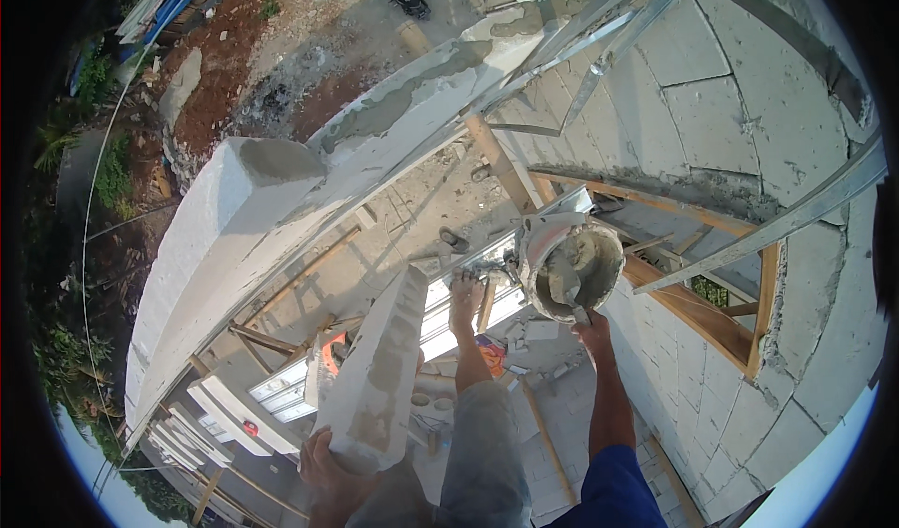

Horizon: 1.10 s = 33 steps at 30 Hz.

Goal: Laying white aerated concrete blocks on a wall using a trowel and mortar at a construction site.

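My left hand [330, 472] grips the lower end of a long, light grey concrete block [386, 378], which tilts upward by my legs. Patches of damp mortar show on its upper face. My right hand [590, 331] is closed around the handle of a trowel [566, 286]. The trowel's blade dips into a mortar-crusted bucket [526, 280] with grey wet mortar [590, 252] inside. My bare foot [465, 301] rests on a metal plank [496, 303] beside the bucket.
To the left runs a block wall with fresh mortar [412, 88] along its top and one block [225, 191] set on it. A taller block wall [693, 116] with a wooden window frame [740, 327] stands right. Metal strips [777, 228] cross before it. The floor lies far below.
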Available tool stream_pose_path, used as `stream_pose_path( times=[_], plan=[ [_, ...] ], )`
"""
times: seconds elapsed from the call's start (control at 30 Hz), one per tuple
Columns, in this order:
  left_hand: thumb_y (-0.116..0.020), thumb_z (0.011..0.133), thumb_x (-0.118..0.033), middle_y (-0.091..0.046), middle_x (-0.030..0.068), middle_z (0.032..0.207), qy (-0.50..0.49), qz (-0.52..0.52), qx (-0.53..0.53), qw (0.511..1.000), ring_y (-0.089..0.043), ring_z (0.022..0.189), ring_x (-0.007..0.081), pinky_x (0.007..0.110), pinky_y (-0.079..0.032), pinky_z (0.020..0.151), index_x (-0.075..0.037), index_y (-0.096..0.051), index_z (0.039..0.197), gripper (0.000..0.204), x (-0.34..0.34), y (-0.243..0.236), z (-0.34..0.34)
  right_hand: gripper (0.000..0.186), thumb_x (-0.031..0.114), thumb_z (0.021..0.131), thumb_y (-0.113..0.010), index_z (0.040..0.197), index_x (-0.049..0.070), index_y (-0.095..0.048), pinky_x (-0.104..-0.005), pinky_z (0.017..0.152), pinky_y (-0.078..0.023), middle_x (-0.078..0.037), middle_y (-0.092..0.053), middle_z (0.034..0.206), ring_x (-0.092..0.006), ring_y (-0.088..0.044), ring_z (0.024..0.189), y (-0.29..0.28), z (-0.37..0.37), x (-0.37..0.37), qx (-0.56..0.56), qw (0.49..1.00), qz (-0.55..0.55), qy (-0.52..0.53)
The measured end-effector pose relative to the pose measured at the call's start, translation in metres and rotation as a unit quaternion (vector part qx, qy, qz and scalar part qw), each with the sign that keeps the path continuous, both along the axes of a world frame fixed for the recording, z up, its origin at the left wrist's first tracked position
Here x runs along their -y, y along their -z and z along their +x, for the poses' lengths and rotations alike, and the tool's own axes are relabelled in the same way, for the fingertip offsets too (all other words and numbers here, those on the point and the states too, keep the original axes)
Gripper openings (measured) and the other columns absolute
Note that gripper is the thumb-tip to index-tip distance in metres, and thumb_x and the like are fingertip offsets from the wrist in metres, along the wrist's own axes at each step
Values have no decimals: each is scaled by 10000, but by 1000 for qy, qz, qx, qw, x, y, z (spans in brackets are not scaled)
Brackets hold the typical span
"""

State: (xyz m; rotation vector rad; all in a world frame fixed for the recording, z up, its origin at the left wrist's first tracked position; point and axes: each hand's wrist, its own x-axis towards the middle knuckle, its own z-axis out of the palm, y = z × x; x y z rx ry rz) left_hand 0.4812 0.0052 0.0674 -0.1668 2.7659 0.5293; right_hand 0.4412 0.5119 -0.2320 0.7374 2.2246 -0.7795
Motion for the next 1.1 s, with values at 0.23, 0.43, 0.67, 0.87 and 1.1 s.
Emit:
stream_pose_path(
  times=[0.23,0.43,0.67,0.87,1.1],
  plan=[
    [-887,471,-256,-544,219,1105,-15,-10,-10,1000,-578,967,405,503,-479,760,16,-378,1244,964,2,-9,-4,380,160,650,-672,988,-11,-652,-329,597,-468,-59,-599,712,-157,-549,629,-71,-49,11,-56,996,-65,5],
    [-875,546,-313,-560,226,1094,-4,23,-18,1000,-587,950,396,499,-482,763,46,-408,1183,867,-3,-10,-12,422,190,666,-673,1046,10,-644,-387,693,-503,-177,-667,817,-269,-634,717,-110,-189,82,-182,953,-56,-235],
    [-872,547,-307,-570,225,1071,-20,7,-29,999,-597,906,391,488,-483,746,32,-433,1135,809,-7,-7,-1,336,115,692,-693,1014,71,-611,-443,699,-514,-140,-630,885,-330,-653,788,-143,-345,240,-371,807,29,-458],
    [-862,532,-270,-560,223,1073,-29,30,-31,999,-590,899,393,493,-480,727,22,-430,1141,801,-11,-3,2,289,122,776,-628,1063,106,-588,-407,726,-429,-55,-547,875,-230,-569,844,-112,-372,315,-498,628,172,-573],
    [-840,540,-239,-548,224,1069,-40,24,-27,999,-580,889,410,499,-478,715,30,-429,1131,768,-12,-7,0,311,139,787,-608,1096,113,-586,-403,746,-405,-48,-540,886,-222,-539,843,-113,-352,317,-506,631,202,-552]
  ],
)
